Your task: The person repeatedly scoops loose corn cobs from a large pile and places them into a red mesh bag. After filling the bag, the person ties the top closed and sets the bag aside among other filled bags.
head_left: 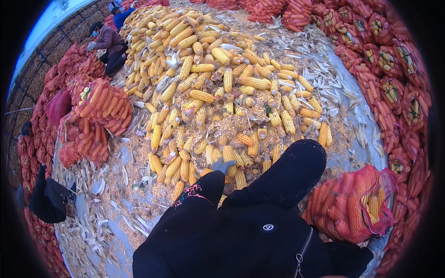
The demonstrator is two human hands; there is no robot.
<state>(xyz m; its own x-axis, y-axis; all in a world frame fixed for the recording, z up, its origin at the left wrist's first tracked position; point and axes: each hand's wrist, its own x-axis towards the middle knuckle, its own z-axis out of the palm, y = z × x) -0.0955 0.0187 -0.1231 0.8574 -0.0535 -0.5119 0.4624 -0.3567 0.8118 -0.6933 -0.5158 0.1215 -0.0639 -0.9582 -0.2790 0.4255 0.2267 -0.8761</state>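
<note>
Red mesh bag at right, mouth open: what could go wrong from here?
Cobs could spill: the red mesh bag gapes, with yellow cobs showing in its mouth.
The cob pile is loose, so some might roll down near the left hand.
Loose kernels and husks litter the ground, so footing may be slippery.

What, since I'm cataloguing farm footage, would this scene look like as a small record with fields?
Left hand: gloved, at cobs on the near side of the corn pile; grip unclear
Right hand: gloved, beside the red mesh sack at lower right; contact unclear
Sack contents: cobs
Ground: pale husks, loose kernels
Right edge: stacked sacks
Co-workers: person in a mauve jacket, far left; person in blue beyond
</note>
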